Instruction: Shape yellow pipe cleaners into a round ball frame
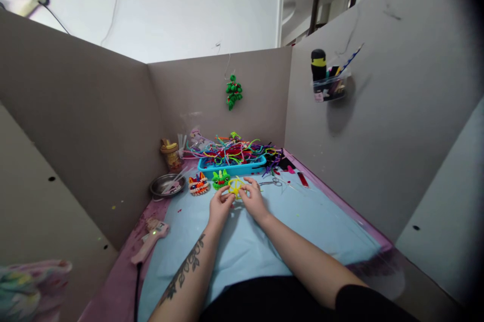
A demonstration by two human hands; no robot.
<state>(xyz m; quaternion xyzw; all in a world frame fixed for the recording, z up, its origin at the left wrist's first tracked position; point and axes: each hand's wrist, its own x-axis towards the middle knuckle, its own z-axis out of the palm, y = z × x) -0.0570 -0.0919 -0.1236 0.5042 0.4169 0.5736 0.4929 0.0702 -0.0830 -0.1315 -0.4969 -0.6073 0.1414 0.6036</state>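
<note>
Between my two hands is a yellow pipe-cleaner shape, bent into loops around a middle. My left hand pinches its lower left side. On the right edge, my right hand grips it with thumb and fingers, held above the blue cloth. Just behind my left hand sits a green pipe-cleaner animal head. Left of that is an orange and white pipe-cleaner head. A pair of scissors lies to the right of my right hand.
A blue tray heaped with coloured pipe cleaners stands at the back. At left are a metal bowl, a yellow-lidded cup and a pink glue gun with a cord. Grey panels enclose the table; a holder hangs right.
</note>
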